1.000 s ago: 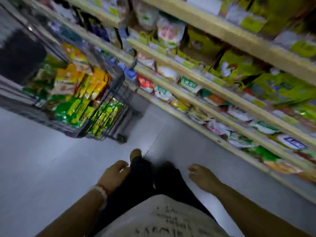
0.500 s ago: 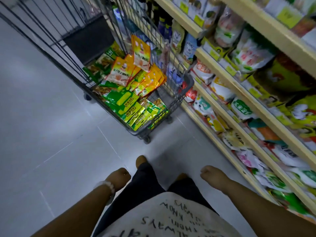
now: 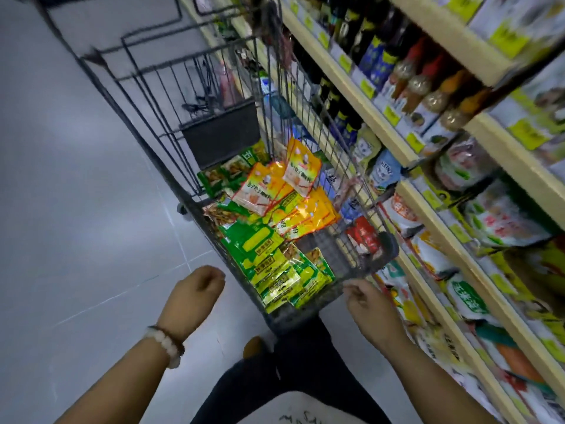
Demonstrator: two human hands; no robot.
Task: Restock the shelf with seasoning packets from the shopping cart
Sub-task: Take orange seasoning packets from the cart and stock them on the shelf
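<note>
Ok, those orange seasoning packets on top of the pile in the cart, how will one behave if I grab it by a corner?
The orange packets look thin and flat, so one would probably flop and feel light. Their film throws glare, so it may be slippery; a firm pinch seems wise. They lie loosely overlapped in the cart, so neighbours might slide as one lifts.

Left hand (image 3: 195, 289) lower centre-left of frame, back of hand up, fingers curled under loosely, holding nothing. Bead bracelet (image 3: 166, 344) on left wrist. Left forearm runs down to lower left edge. Right hand (image 3: 367, 304) lower centre-right, fingers loosely bent, pointing to upper left, nothing gripped. Right forearm runs down to lower right. Dark-trousered legs (image 3: 293, 371) between the arms at bottom centre.
</note>
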